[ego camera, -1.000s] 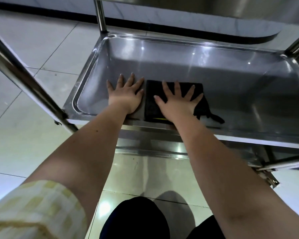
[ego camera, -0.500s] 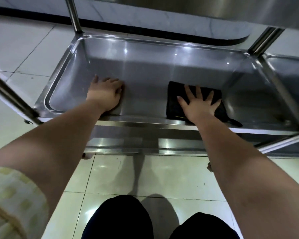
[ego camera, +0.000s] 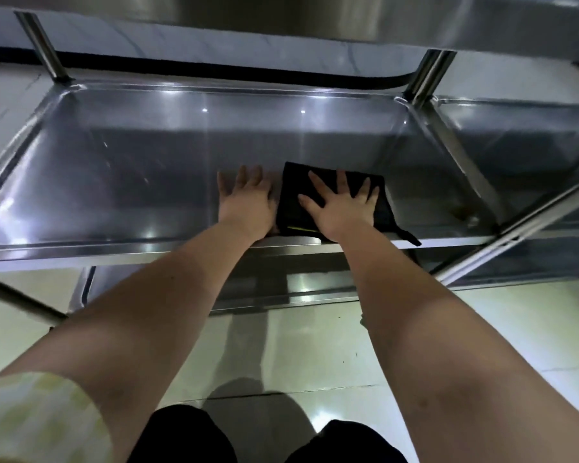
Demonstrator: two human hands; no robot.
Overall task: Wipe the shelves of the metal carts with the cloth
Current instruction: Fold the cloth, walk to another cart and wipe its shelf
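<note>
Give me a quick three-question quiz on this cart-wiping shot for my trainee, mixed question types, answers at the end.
1. Where on the shelf does the cloth lie? A) near the front rim B) in the back corner C) draped over a post
2. True or false: the left hand rests on the cloth.
3. Fill in: the ____ hand presses the cloth flat.
Key: 1 A. 2 False, it lies on bare shelf beside the cloth. 3 the right hand.

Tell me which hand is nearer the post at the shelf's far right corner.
Right. The right hand presses the cloth, nearer that post; the left hand rests flat on the bare shelf, farther left, beside the cloth.
</note>
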